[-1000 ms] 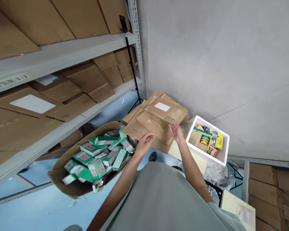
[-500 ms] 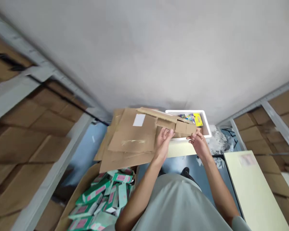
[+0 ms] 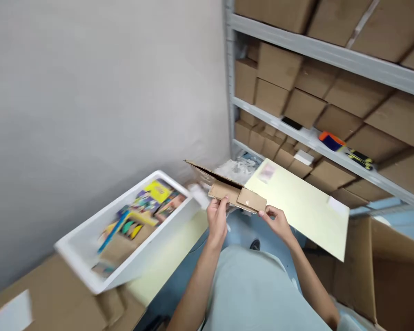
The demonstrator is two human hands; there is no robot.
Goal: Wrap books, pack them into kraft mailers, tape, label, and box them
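A folded brown cardboard piece (image 3: 227, 193) is held up in front of the body, with one flap standing up at the back. My left hand (image 3: 218, 218) pinches its near edge around the middle. At its right corner, my right hand (image 3: 274, 220) grips the cardboard between thumb and fingers. To the left, a white foam box (image 3: 172, 230) holds colourful packets and brown cardboard. Beyond my right hand lies a pale yellow tabletop (image 3: 300, 202) with a white paper on it.
Metal shelves (image 3: 317, 48) full of brown cartons stand at the right. An open carton (image 3: 369, 266) is at the lower right. Flat cardboard (image 3: 62, 299) lies at the lower left. White crumpled material (image 3: 234, 170) is by the wall corner.
The view has turned right, so the foam box now appears at the left. The cardboard in both hands has moved away from the box and the stacked cardboard, towards the pale tabletop.
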